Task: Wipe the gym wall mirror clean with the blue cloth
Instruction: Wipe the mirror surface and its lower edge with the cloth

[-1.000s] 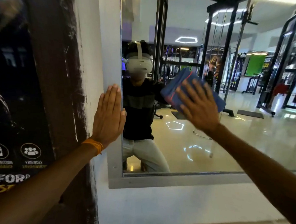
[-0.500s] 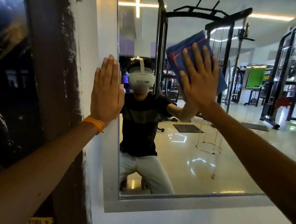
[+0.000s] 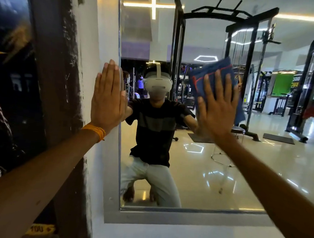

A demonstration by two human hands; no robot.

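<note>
We press the blue cloth (image 3: 199, 81) to the mirror (image 3: 186, 175) beneath the spread fingers of our right hand (image 3: 216, 109), the left hand (image 3: 107, 100) lying with fingers straight and together across the mirror's edge.

The cloth (image 3: 204, 70) at centre right is dark blue with thin red stitched lines. An orange band (image 3: 95, 132) circles the wrist at left centre. The mirror (image 3: 165, 218) has a grey frame. The wall (image 3: 94, 42) is white with rough black-brown brushstrokes. The reflected shirt (image 3: 156, 122) is black with a grey band, and a green panel (image 3: 281, 83) shows at far right.
</note>
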